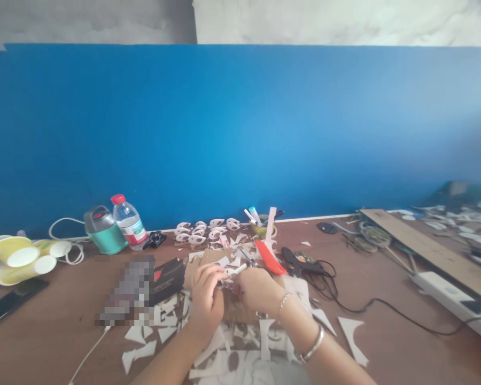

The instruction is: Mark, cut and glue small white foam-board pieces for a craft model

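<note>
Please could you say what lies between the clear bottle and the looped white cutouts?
A small black object lies between the bottle and cutouts, in the head view.

red-capped bottle (131,223) beside teal container (109,237) | yellow-white cups (15,251) | power strip (444,294) | blue wall (240,133)

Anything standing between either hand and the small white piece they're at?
Nothing visible. The left hand and right hand close in around the small white piece; white scraps lie around them. Exact finger contact is too small to make out.
</note>
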Demonstrator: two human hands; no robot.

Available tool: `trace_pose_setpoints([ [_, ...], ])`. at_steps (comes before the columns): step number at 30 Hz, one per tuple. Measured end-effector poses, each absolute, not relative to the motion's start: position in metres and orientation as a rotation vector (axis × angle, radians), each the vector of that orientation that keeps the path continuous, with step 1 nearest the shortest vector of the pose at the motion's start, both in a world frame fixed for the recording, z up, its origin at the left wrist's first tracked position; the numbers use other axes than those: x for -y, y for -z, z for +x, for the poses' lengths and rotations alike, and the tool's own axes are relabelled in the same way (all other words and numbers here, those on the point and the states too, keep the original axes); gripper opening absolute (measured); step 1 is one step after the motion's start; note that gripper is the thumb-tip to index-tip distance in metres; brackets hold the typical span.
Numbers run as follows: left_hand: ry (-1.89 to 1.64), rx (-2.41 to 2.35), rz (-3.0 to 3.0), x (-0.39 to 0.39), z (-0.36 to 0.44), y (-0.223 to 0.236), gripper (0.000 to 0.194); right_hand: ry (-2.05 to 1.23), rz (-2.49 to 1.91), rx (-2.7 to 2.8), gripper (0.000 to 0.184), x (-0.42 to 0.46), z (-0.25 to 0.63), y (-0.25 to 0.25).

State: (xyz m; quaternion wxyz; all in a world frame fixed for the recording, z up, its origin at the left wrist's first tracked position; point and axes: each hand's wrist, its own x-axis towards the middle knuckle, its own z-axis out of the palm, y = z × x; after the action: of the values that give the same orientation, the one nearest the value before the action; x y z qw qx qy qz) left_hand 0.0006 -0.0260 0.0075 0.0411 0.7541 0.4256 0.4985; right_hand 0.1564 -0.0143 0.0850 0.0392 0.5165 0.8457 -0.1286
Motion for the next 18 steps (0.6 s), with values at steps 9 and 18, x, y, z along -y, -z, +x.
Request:
trace_pose_setpoints([
  [9,-1.529,-1.306,2.279,0.028,0.000,-0.010,0.038,0.355,1.551,-2.631,0.019,0.013,0.158,-0.079],
  [18,-1.513,-1.327,2.259,0.027,0.001,-0.009,0.036,0.470,1.531,-2.634,0.029,0.008,0.168,-0.085],
])
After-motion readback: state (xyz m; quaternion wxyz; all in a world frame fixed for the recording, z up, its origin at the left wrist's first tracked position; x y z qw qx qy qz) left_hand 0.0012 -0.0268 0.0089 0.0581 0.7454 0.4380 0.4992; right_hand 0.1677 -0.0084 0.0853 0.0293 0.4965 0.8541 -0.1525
